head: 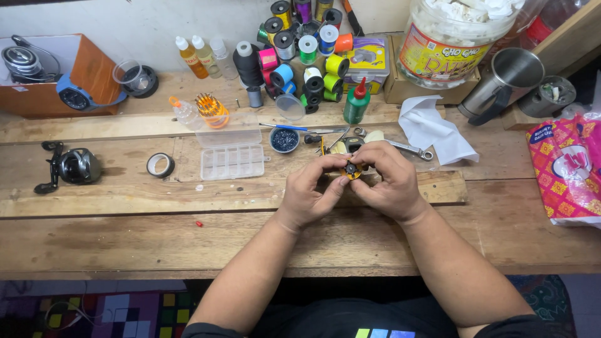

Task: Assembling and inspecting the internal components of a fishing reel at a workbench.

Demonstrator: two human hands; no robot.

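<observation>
Hands: left hand [308, 195] and right hand [389, 183] both pinch the small yellow part [351, 169].
Tip: grip it steady, low above the bench [125, 238].

reel part [351, 168]: yellow-black | bottle [356, 101]: green, red cap | cloth [434, 129]: white

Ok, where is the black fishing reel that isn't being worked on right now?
In the head view, the black fishing reel lies on the wooden workbench at the far left, left of the roll of tape and in front of the orange box.

small yellow-black part [351, 168] mostly hidden by hands [350, 184]
</observation>
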